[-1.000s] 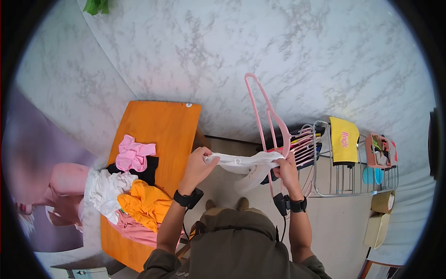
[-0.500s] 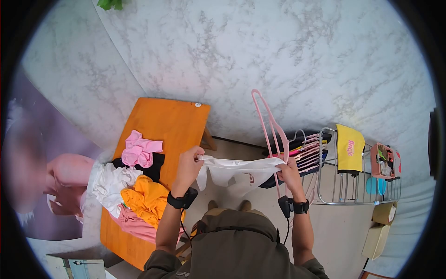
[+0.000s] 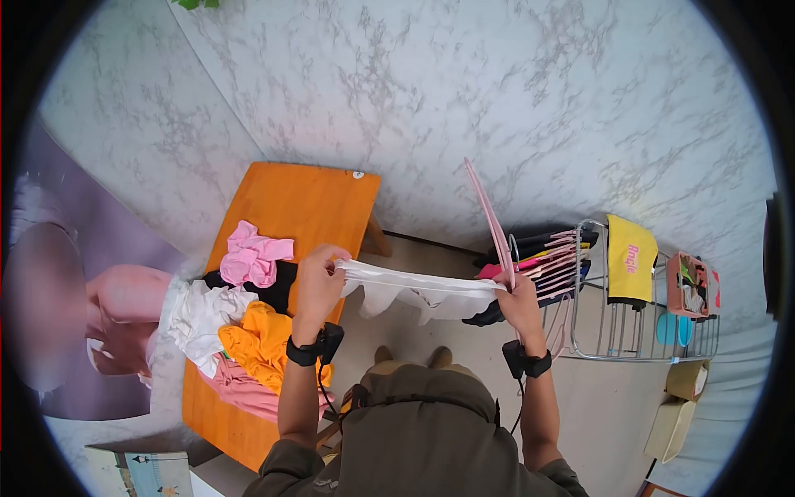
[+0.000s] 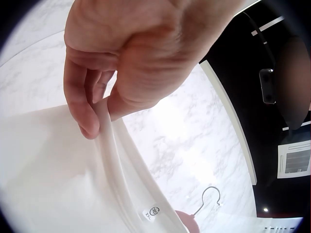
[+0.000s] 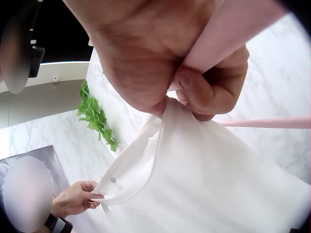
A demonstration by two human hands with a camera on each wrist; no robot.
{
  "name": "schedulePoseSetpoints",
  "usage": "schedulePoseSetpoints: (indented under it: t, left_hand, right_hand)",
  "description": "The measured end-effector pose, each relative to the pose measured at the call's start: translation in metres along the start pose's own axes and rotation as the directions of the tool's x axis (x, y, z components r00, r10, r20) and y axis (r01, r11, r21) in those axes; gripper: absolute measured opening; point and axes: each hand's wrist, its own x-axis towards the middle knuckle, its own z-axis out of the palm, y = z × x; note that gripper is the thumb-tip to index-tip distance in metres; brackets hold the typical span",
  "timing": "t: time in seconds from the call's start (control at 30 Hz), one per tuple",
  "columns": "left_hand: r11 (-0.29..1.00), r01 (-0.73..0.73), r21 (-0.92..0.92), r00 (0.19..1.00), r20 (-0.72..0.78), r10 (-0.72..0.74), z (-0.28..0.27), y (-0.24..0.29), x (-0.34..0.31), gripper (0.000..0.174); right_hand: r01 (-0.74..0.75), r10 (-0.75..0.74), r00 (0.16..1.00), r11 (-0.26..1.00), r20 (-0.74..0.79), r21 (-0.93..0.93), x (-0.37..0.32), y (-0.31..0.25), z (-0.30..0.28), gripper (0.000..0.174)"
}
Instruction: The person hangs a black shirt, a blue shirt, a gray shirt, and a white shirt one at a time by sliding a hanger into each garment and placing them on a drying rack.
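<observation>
A white garment point(image 3: 422, 291) is stretched by its edge between the two hands. The left hand point(image 3: 319, 286) pinches one end; in the left wrist view the thumb and fingers of that hand point(image 4: 131, 58) grip the fabric point(image 4: 53, 165), which bears a small XXL print. At the other end the right hand point(image 3: 519, 305) pinches the cloth and also holds a pink hanger point(image 3: 490, 215). The right wrist view shows the hanger bar point(image 5: 233, 34) passing through the curled fingers of the right hand point(image 5: 165, 63), above the white fabric point(image 5: 209, 170).
An orange table point(image 3: 290, 199) on the left bears pink point(image 3: 252, 255), white point(image 3: 203, 319), black and orange point(image 3: 263, 344) clothes. On the right stands a metal rack point(image 3: 592, 331) with hangers, a yellow cloth point(image 3: 631, 258) and a pink basket point(image 3: 690, 286). A marbled wall point(image 3: 397, 99) lies beyond.
The garment's edge is pulled wider and held higher, the left hand having moved up and left. The pink hanger has turned and now shows nearly edge-on.
</observation>
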Motion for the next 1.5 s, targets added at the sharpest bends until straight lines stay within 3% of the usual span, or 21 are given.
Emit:
schedulePoseSetpoints:
  t: [0.1, 0.17, 0.27, 0.4, 0.47, 0.6, 0.67, 0.8, 0.87, 1.0, 1.07, 1.3, 1.4, 1.47, 1.5]
  left_hand:
    - [0.998, -0.061, -0.013, 0.998, -0.032, 0.06, 0.006, 0.002, 0.0, 0.019]
    - [0.973, 0.048, -0.227, 0.999, 0.027, -0.042, 0.009, 0.004, 0.001, 0.019]
    - [0.957, 0.112, -0.267, 0.988, 0.134, -0.079, -0.002, 0.009, 0.004, 0.02]
    - [0.963, 0.138, -0.234, 0.973, 0.211, -0.088, -0.007, 0.015, 0.004, 0.018]
    - [0.984, 0.149, -0.101, 0.957, 0.266, -0.118, -0.005, 0.023, 0.003, 0.017]
    - [0.975, 0.18, -0.133, 0.949, 0.284, -0.137, 0.008, 0.01, 0.005, 0.015]
    - [0.968, 0.155, -0.198, 0.96, 0.262, -0.1, 0.013, -0.011, 0.009, 0.014]
    - [0.977, 0.177, -0.122, 0.965, 0.214, -0.149, 0.014, -0.034, 0.011, 0.012]
    - [0.978, 0.191, -0.087, 0.975, 0.132, -0.179, 0.015, -0.041, 0.011, 0.011]
    - [0.981, 0.189, -0.034, 0.973, 0.14, -0.183, 0.017, -0.053, 0.011, 0.011]
    - [0.994, 0.082, 0.078, 0.99, 0.108, -0.09, 0.015, -0.059, 0.012, 0.012]
    - [0.984, 0.116, 0.133, 0.99, 0.06, -0.125, 0.009, -0.041, 0.005, 0.014]
    - [0.989, 0.068, 0.134, 0.996, 0.054, -0.076, 0.016, -0.029, -0.002, 0.014]
    - [0.985, -0.09, 0.144, 0.991, 0.114, 0.074, 0.022, -0.024, -0.005, 0.013]
    - [0.985, -0.091, 0.143, 0.991, 0.109, 0.076, 0.025, -0.02, -0.008, 0.013]
  right_hand:
    - [-0.015, 0.015, 1.0, 0.998, 0.018, 0.053, 0.001, 0.0, 0.004, 0.015]
    - [0.019, -0.026, 0.997, 0.994, 0.067, 0.107, 0.001, 0.005, 0.011, 0.013]
    - [-0.013, 0.003, 0.996, 0.995, 0.092, 0.104, -0.001, 0.007, 0.017, 0.015]
    - [0.019, -0.032, 0.99, 0.995, 0.137, 0.095, -0.004, 0.036, 0.031, 0.015]
    - [-0.041, 0.024, 0.978, 0.996, 0.205, 0.081, -0.009, 0.031, 0.031, 0.015]
    - [-0.071, 0.063, 0.964, 0.997, 0.259, 0.021, -0.025, 0.019, 0.027, 0.012]
    - [0.087, -0.119, 0.917, 0.991, 0.381, 0.102, -0.032, 0.017, 0.015, 0.016]
    - [0.045, -0.106, 0.826, 0.991, 0.554, 0.124, -0.052, -0.015, -0.028, 0.025]
    - [0.053, -0.066, 0.759, 0.998, 0.648, 0.039, -0.058, -0.021, -0.037, 0.029]
    - [0.119, -0.137, 0.725, 0.99, 0.675, 0.073, -0.057, -0.019, -0.027, 0.031]
    - [0.114, -0.119, 0.73, 0.992, 0.673, 0.051, -0.056, -0.021, -0.024, 0.032]
    - [0.133, -0.056, 0.704, 0.99, 0.708, -0.053, -0.047, -0.029, -0.019, 0.032]
    - [0.122, -0.062, 0.717, 0.992, 0.694, -0.037, -0.045, -0.046, -0.013, 0.03]
    - [0.125, -0.07, 0.726, 0.992, 0.684, -0.032, -0.046, -0.041, -0.006, 0.029]
    - [0.128, -0.077, 0.736, 0.991, 0.673, -0.027, -0.045, -0.039, -0.003, 0.028]
